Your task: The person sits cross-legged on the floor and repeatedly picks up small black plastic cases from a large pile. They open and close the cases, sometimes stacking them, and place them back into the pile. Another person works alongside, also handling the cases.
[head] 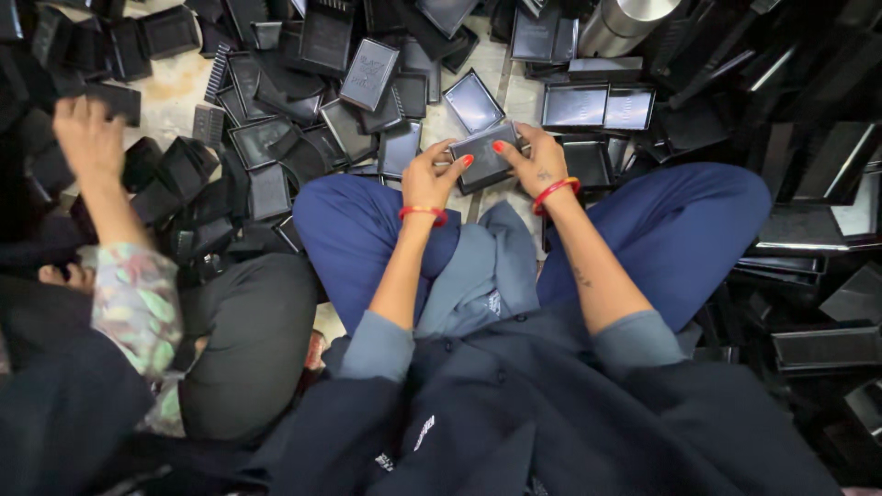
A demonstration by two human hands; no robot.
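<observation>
I sit cross-legged on the floor in blue trousers. A flat black rectangular plastic tray is held between both hands above my knees. My left hand grips its left end with thumb on top, and my right hand grips its right end. Both wrists wear red bangles and the nails are painted red. The tray's underside is hidden.
Many black plastic trays and lids lie heaped on the tiled floor ahead and to both sides. A metal cylinder stands at the top right. A co-worker sits at my left, one hand reaching into the pile.
</observation>
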